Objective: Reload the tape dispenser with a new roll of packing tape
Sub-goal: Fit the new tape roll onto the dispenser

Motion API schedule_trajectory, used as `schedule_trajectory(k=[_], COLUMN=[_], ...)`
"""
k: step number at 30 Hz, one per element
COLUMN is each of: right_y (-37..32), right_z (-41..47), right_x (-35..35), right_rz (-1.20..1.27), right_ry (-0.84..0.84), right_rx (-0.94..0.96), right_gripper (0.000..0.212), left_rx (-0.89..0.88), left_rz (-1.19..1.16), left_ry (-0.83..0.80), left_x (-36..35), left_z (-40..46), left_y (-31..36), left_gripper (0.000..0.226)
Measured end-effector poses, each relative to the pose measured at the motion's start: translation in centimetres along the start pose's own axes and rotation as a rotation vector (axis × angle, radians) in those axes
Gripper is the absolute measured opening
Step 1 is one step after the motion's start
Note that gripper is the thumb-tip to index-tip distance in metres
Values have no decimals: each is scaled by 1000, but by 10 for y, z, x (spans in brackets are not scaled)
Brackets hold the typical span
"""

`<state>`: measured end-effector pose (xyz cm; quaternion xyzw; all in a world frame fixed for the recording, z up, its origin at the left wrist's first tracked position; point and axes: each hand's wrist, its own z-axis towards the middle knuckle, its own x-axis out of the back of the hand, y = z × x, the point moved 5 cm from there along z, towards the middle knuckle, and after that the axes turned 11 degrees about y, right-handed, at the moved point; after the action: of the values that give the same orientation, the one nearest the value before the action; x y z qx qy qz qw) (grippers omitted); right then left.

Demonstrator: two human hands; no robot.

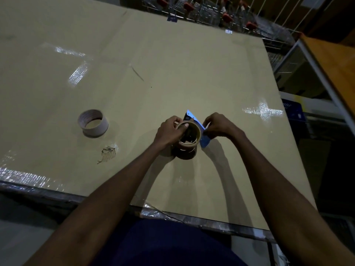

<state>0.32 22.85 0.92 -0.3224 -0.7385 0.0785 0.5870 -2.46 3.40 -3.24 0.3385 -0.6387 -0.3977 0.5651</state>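
**Both hands on tape roll and dispenser, mid-table**

Nearest: table edge (pixel 192 219), wrapped in shiny clear film, dark frame under it. Both bare forearms reach out over it.

Mid-table: left hand (pixel 169 133) grips the brown tape roll (pixel 189 138), thumb hooked over the roll's top rim, fingers round the far side. Roll is end-up, open core facing the camera, dark parts visible inside the core. It sits on or just above the cardboard-coloured top; can't tell which.

Right hand (pixel 221 125) pinches the blue dispenser (pixel 204 140) just beside the roll on its right. Blue plate shows above and below the hand, touching the roll. Whether the roll is seated on the dispenser hub: can't tell, hands cover it.

Left of the hands, well apart: pale empty tape core (pixel 93 122), standing on end. Near it, closer to the camera, a torn patch (pixel 108 151) in the surface.

Far side: shopping trolleys (pixel 226 14) with red handles beyond the table.
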Motion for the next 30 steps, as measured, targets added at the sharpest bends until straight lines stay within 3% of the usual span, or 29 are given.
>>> schedule_trajectory(k=[3, 7, 9, 12, 14, 18, 24, 30], right_y=[0, -2, -3, -14, -23, -28, -25, -21], right_z=[-6, -18, -14, 0, 4, 5, 1, -3], right_x=[-7, -7, 2, 22, 29, 14, -6, -8], right_rz=[18, 11, -33, -25, -10, -94, -183, -122], right_ry=[-116, -292, -220, 123, 257, 142, 88, 138], right_rx=[-80, -136, -110, 53, 182, 354, 442, 462], right_gripper=[18, 32, 31, 18, 14, 39, 25, 39], left_rx=[-36, 29, 64, 48, 25, 8, -25, -40], left_rz=[59, 143, 171, 136, 113, 106, 137, 183], left_ry=[17, 32, 15, 17, 19, -17, -52, -110], left_x=[2, 4, 5, 8, 9, 10, 14, 10], left_z=[11, 21, 21, 23, 25, 30, 34, 27], left_y=[5, 3, -2, -5, -4, -1, 10, 14], left_gripper=[30, 44, 48, 40, 34, 27, 25, 30])
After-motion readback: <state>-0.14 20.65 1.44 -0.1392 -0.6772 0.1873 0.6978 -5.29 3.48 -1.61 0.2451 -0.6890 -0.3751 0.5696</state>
